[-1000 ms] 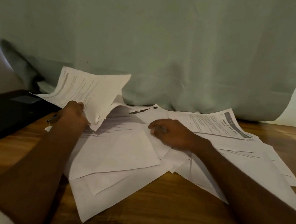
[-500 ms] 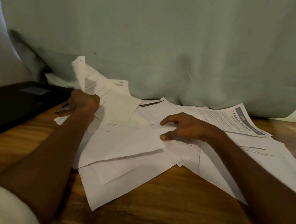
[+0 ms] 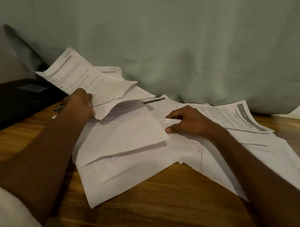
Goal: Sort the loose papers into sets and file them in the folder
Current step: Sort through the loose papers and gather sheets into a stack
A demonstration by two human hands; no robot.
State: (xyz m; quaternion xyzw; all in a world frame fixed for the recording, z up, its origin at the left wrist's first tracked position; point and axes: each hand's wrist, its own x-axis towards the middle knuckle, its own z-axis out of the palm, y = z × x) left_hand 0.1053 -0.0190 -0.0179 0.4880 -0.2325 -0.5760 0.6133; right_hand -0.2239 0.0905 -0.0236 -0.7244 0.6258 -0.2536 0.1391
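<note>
Loose papers lay scattered and overlapping across the middle of the wooden desk, reaching from near its left side to its right edge. The left hand had its grip curled round a small sheaf of printed sheets, lifted off the pile and tilted up toward the pale green curtain. The right hand rested on the pile, thumb and fingers pinching the edge of a white sheet. A sheet with a grey header lay just right of that hand. A black folder sat on the desk at far left, with a pen beside the left wrist.
</note>
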